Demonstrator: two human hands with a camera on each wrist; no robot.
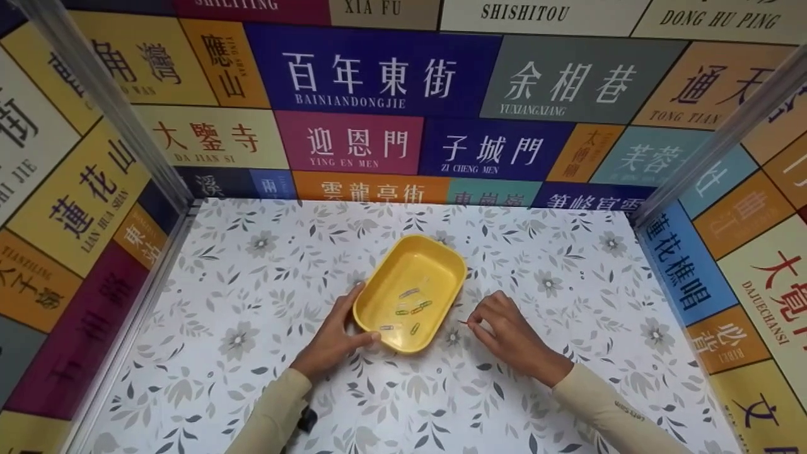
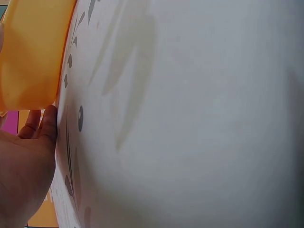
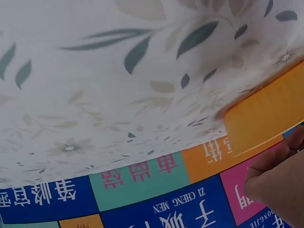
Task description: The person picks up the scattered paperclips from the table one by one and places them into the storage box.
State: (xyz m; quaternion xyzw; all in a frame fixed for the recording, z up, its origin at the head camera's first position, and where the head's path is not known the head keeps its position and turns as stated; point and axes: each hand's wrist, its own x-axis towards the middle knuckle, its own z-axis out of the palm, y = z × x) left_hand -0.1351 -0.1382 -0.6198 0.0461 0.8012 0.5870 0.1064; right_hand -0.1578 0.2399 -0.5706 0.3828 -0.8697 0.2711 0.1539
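A yellow plastic tray (image 1: pixel 410 252) with rounded corners lies on the table, with several coloured paper clips (image 1: pixel 414 310) scattered on its floor. My left hand (image 1: pixel 331 334) holds the tray at its near left corner, thumb at the near rim and fingers along the left side. In the left wrist view the fingertips (image 2: pixel 50 114) meet the tray's wall low down by the table. Right of the tray, my right hand (image 1: pixel 507 334) pinches a small red paper clip (image 1: pixel 463 322) between thumb and forefinger. That clip is hidden in the right wrist view.
The table (image 1: pixel 265 391) has a white cover with grey leaves and flowers. Upright panels printed with coloured place-name signs (image 1: pixel 372 75) enclose it at the back, left and right. Clear strips (image 1: pixel 107 94) run up the two back corners.
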